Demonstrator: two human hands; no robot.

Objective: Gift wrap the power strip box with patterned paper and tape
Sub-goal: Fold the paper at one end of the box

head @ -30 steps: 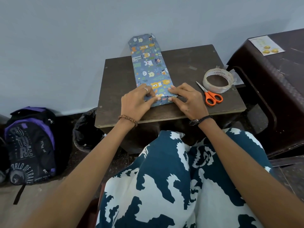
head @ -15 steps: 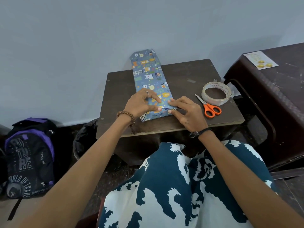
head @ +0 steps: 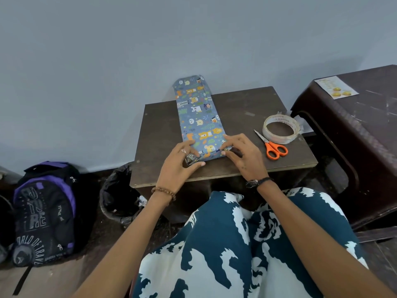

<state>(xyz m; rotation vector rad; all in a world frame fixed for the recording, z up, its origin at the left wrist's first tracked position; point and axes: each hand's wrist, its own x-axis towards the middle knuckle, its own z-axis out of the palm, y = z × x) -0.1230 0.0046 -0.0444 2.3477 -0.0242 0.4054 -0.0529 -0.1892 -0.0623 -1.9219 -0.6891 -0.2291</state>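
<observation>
Wrapped box lies lengthwise at frame centre on dark surface, far end overhanging. Left hand fingers pinch paper flap at near-left corner; right hand fingers press paper fold at near-right corner. Orange scissors touching tape roll, right of centre.

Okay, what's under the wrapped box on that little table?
The wrapped box lies flat on the brown table, its far end overhanging the back edge. Both hands, left and right, cover its near end, hiding that fold.
</observation>
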